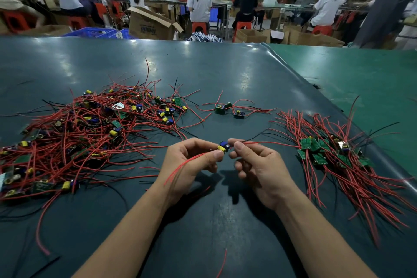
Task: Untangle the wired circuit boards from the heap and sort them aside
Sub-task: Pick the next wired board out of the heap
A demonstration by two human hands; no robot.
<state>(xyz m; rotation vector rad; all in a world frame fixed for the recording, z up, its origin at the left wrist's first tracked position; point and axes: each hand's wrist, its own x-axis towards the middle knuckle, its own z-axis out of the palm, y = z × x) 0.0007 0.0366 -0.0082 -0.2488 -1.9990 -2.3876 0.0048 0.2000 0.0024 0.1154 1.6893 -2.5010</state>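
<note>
Held board: a small circuit board (224, 146) with a yellow capacitor and a blue part is being held above the bench (225, 70), at the centre of the view, between both hands.
Left hand: the left hand (191, 160) is being kept at the 9 o'clock side of the board; its thumb and forefinger are being pinched on the board's yellow end, the other fingers being curled under.
Right hand: the right hand (259, 165) is being kept at the 3 o'clock side; its fingers (239, 146) are being pinched on the board's blue end and on the wires leaving it.
Leads: a red wire (180, 168) is being trailed across the left palm toward 7 o'clock; a red wire (270, 142) and a black wire (259, 134) are being led off toward 2 o'clock.
Heap: the tangled heap (90, 133) of boards and red wires is being left at 9 to 10 o'clock, well apart from the hands.
Sorted pile: the sorted pile (334, 156) of green boards, wires lying roughly parallel, is being kept at 3 o'clock.
Small group: three loose boards (228, 109) are being left at 12 o'clock, between heap and pile.
Background: seated workers (199, 2) at far tables are being shown beyond the bench edge.
</note>
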